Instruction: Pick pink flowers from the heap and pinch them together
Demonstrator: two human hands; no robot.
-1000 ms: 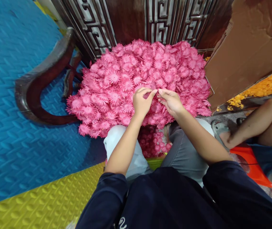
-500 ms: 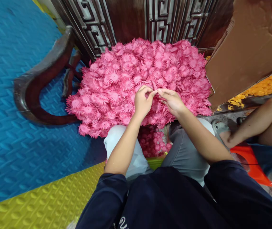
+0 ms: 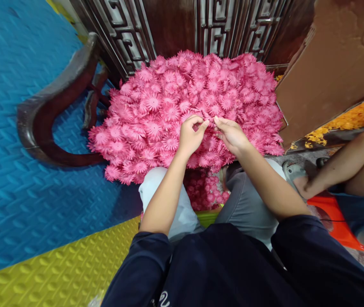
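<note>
Your left hand [image 3: 189, 134] and right hand [image 3: 232, 135] pinched what looked like a pink bit [image 3: 211, 122] over the flower pile [image 3: 154, 103], likely using both because it was tiny.

Forearms [image 3: 166, 192] angled inward, fingers [image 3: 203, 125] curled, nearly meeting

Dark wooden panels [image 3: 170, 26], blue matting [image 3: 6, 187]

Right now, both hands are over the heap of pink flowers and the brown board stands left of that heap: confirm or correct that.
Wrong side: the head view shows the brown board right of the heap of pink flowers. The left hand and right hand are over that heap.
</note>
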